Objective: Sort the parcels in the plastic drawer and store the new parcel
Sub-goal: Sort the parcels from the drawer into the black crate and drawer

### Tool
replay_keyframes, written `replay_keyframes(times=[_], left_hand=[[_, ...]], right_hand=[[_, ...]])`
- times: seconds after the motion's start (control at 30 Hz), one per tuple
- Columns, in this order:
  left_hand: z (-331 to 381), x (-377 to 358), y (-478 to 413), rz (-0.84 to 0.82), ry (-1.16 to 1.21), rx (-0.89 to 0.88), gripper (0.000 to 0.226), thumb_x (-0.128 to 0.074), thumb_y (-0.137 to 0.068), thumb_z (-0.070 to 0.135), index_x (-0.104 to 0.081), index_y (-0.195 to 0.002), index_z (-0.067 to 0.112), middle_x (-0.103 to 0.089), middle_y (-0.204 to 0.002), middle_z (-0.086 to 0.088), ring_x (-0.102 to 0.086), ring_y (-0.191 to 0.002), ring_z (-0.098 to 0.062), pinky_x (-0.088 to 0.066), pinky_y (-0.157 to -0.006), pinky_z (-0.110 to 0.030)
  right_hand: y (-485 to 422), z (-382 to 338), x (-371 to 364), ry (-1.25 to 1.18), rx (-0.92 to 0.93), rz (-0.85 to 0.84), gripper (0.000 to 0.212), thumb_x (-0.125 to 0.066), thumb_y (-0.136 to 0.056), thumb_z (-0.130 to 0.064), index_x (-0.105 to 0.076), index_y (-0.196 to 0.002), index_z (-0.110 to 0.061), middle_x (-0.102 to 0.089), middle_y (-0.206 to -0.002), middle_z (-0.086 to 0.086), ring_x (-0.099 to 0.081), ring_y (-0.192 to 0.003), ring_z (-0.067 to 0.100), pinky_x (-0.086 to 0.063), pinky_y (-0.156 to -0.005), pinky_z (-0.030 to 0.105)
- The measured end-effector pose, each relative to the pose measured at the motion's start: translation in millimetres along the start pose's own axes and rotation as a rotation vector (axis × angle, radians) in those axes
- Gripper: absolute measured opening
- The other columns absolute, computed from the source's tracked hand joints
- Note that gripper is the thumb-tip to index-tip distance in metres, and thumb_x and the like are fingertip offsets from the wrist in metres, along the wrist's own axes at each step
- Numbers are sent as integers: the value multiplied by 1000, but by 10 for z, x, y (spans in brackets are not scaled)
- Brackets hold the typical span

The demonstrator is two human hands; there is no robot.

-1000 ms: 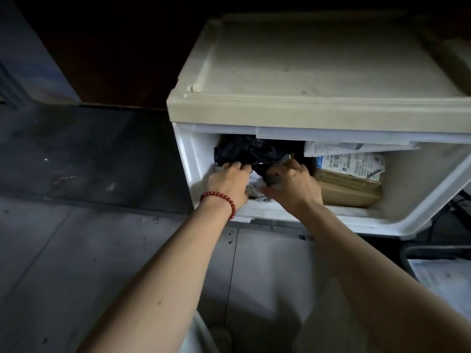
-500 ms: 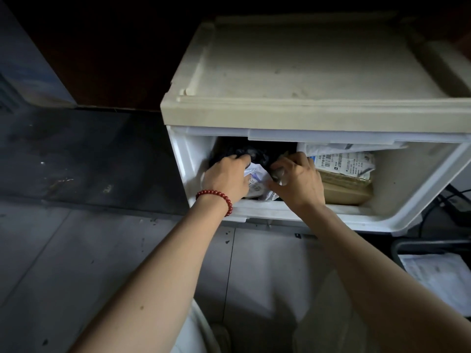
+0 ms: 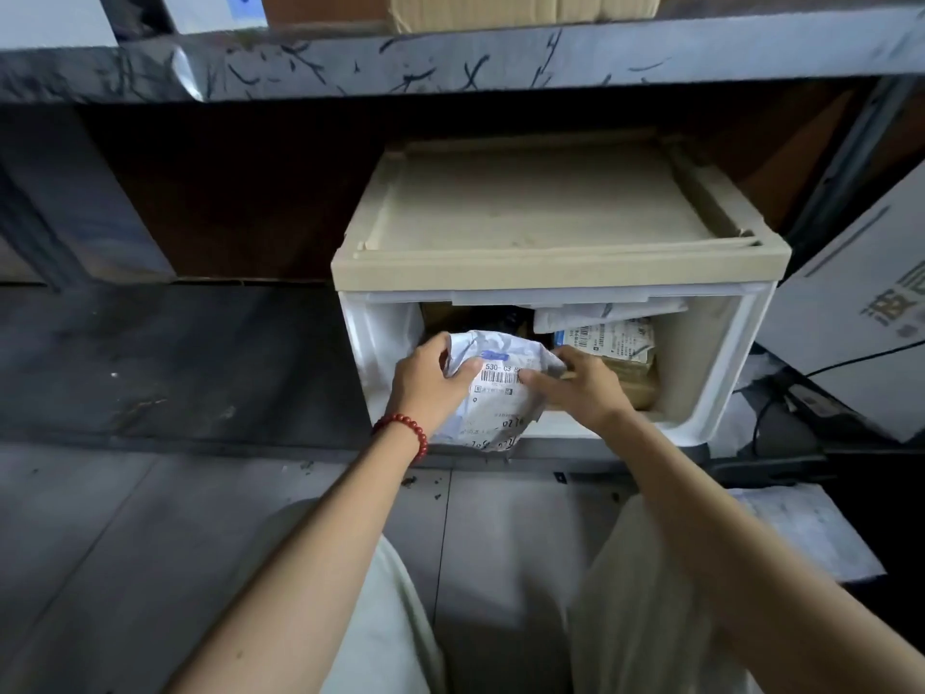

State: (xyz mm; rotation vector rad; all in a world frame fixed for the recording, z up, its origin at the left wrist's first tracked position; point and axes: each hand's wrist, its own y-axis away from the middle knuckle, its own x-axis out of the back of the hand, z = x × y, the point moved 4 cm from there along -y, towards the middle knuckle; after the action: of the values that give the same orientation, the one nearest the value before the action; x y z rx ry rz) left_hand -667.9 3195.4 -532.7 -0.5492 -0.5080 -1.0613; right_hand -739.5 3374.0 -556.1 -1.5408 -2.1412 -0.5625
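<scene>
The white plastic drawer (image 3: 721, 373) stands open, its back lost in shadow. At its front left, a crumpled, glossy white parcel (image 3: 493, 423) overhangs the rim, its long axis pointing toward the person. The left hand (image 3: 428, 388) curls round its left edge. The right hand (image 3: 585, 388) pinches its right side, covering part of the barcode label (image 3: 500, 378).

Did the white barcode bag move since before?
Yes. The white parcel bag came toward the person: before, it lay inside the plastic drawer; now it overhangs the front rim, held by left hand and right hand.
</scene>
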Motion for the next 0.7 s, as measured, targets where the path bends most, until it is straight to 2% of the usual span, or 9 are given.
replay_keyframes(times=[0.07, 0.13, 0.2, 0.27, 0.33, 0.43, 0.53, 0.63, 0.7], left_hand=[[0, 20, 68, -26, 145, 70, 17, -67, -86, 30, -66, -95, 16, -67, -82, -3, -61, -77, -20, -49, -72, -31], [4, 31, 132, -42, 268, 130, 9, -69, -85, 29, -66, -93, 27, -72, -93, 3, -68, -91, -17, -55, -86, -37], [-4, 60, 175, -29, 378, 192, 8, -69, -86, 27, -67, -94, 28, -73, -96, 2, -68, -94, -18, -55, -88, -43], [-27, 106, 189, 25, 455, 230, 7, -70, -86, 25, -68, -93, 25, -73, -96, -1, -69, -94, -21, -54, -89, -46], [-33, 139, 201, 69, 453, 235, 7, -70, -85, 26, -69, -92, 23, -73, -95, -2, -69, -94, -21, -54, -89, -46], [-37, 134, 213, 79, 461, 251, 13, -71, -85, 26, -68, -96, 21, -73, -95, 1, -69, -92, -18, -55, -88, -45], [-23, 147, 222, 77, 453, 254, 29, -73, -81, 30, -63, -104, 17, -70, -102, 2, -67, -95, -18, -54, -89, -44], [16, 199, 243, 126, 360, 241, 53, -75, -81, 30, -44, -121, 16, -54, -114, 5, -56, -105, -15, -46, -92, -29], [19, 219, 263, 146, 350, 223, 68, -76, -79, 28, -34, -131, 17, -47, -120, 4, -50, -110, -14, -40, -90, -25]], right_hand=[[45, 38, 2, -144, -25, -64, 45, -73, -79, -45, -62, -106, -11, -64, -96, -2, -60, -89, 16, -45, -70, 24], [135, 52, -14, -253, -66, -141, 55, -73, -79, -47, -60, -118, -11, -67, -104, 0, -62, -93, 15, -49, -77, 27], [230, 50, -56, -319, -82, -230, 58, -75, -77, -49, -59, -118, -12, -71, -105, 1, -65, -101, 17, -51, -91, 35], [291, 23, -88, -371, -69, -297, 59, -76, -77, -45, -58, -120, -8, -72, -106, 6, -67, -103, 21, -51, -96, 40], [328, -16, -81, -415, -41, -301, 42, -71, -86, -29, -57, -119, -5, -69, -113, 12, -67, -101, 23, -53, -91, 37], [332, -68, -51, -437, -12, -257, 23, -63, -92, -19, -57, -112, -10, -67, -114, 12, -67, -101, 24, -54, -89, 37], [327, -118, -63, -499, 1, -225, 21, -59, -95, -17, -54, -113, -8, -68, -110, 10, -67, -97, 23, -55, -86, 39], [322, -171, -97, -535, 9, -166, 17, -57, -96, -18, -52, -110, -8, -68, -103, 6, -67, -90, 18, -56, -77, 32], [300, -185, -110, -567, -4, -112, 14, -58, -96, -18, -50, -103, -9, -66, -100, 6, -65, -89, 19, -57, -76, 34]])
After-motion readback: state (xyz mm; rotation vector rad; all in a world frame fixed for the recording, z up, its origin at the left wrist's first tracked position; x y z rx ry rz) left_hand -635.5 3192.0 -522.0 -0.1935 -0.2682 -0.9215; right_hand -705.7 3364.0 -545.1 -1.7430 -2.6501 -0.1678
